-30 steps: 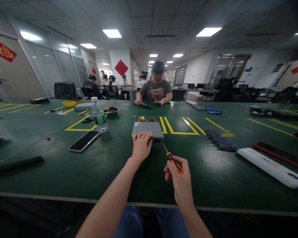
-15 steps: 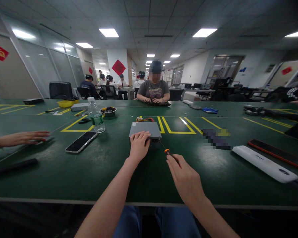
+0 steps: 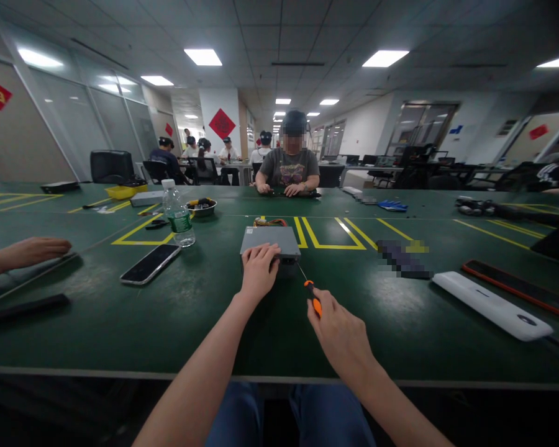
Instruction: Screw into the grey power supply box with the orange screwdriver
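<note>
A grey metal computer power supply [image 3: 279,238] stands on the green table in front of me, its bundle of coloured wires [image 3: 270,221] at the far side. My left hand [image 3: 259,267] holds the box at its near edge, fingers over the top and thumb down by the front face. In my right hand [image 3: 338,323] is a screwdriver [image 3: 313,298] with an orange and black handle, gripped by the handle. Its thin shaft points up and left, and the tip is at the lower right of the box's front face. Whether the tip touches a screw is too small to tell.
Left of the box are a phone [image 3: 150,264], a water bottle [image 3: 179,214] and a metal bowl [image 3: 202,207]. A white device [image 3: 491,305] and an orange-edged black one [image 3: 517,287] lie right. A co-worker's hand [image 3: 32,257] rests at left; another person [image 3: 289,164] sits opposite.
My right hand has shifted slightly, with its fingers lower on the handle, so more of the orange handle shows. The co-worker's hand at left has drawn back leftward.
</note>
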{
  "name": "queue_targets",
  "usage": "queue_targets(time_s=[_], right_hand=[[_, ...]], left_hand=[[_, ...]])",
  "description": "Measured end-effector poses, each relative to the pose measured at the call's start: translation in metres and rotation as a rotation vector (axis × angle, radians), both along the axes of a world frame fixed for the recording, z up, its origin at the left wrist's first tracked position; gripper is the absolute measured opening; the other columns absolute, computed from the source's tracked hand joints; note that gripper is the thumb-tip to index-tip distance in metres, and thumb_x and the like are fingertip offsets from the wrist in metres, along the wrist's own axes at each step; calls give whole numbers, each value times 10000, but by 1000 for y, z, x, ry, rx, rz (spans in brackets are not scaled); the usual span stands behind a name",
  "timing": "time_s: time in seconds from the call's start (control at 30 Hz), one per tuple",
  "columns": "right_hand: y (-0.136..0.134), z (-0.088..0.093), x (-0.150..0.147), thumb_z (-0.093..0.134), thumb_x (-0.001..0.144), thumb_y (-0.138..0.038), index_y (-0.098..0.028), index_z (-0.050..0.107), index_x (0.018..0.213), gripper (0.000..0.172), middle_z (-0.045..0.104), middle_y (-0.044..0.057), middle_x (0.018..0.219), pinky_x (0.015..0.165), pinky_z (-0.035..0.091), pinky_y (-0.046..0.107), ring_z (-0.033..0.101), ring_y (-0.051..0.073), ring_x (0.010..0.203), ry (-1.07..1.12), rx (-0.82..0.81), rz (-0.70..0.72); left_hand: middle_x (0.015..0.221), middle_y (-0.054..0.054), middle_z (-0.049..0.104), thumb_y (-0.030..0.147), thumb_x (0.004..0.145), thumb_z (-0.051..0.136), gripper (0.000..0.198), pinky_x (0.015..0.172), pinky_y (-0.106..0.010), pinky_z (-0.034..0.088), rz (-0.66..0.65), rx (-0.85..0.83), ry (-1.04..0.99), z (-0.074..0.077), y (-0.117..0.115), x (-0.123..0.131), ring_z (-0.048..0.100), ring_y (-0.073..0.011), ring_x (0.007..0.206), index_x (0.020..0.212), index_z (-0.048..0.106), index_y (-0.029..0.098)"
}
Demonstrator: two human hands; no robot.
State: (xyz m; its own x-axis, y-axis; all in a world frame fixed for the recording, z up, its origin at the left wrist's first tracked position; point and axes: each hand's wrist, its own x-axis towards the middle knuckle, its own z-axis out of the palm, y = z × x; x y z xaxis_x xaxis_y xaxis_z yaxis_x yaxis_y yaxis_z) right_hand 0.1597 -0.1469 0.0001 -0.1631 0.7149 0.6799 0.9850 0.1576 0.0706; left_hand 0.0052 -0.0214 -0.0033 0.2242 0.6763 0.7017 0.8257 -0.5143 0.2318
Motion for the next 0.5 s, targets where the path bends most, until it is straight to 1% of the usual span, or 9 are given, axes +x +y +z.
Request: queue_targets(time_s=[0.17,0.27,0.4,0.5], right_hand=[[-3,3,-11,418,884,-291,-164,482,949,157,622,7,612,399,304,213,608,169,479,273,-175,-109],[-5,5,-16,381,888,-334,-179,467,957,191,619,12,593,427,314,235,615,204,499,450,-267,-166],[-7,4,-20,324,883,-425,-191,453,965,280,609,12,604,480,374,248,616,193,534,782,-332,-101],[-8,2,-23,365,846,-438,-194,426,1010,300,600,0,623,491,403,248,618,187,550,923,-386,-25]], left_hand=[[1164,10,601,211,829,475,216,931,-402,282,-9,10,-7,-1,1,0,477,-195,1118,1022,546,278],[1160,9,605,209,833,470,209,930,-404,276,-5,12,-10,-2,2,0,473,-196,1125,1016,544,278],[1164,20,602,211,834,471,206,924,-399,278,-10,18,-11,-2,2,0,477,-189,1121,1015,539,282],[1171,19,598,210,833,472,208,925,-394,282,-8,8,-8,0,1,0,475,-187,1124,1018,540,279]])
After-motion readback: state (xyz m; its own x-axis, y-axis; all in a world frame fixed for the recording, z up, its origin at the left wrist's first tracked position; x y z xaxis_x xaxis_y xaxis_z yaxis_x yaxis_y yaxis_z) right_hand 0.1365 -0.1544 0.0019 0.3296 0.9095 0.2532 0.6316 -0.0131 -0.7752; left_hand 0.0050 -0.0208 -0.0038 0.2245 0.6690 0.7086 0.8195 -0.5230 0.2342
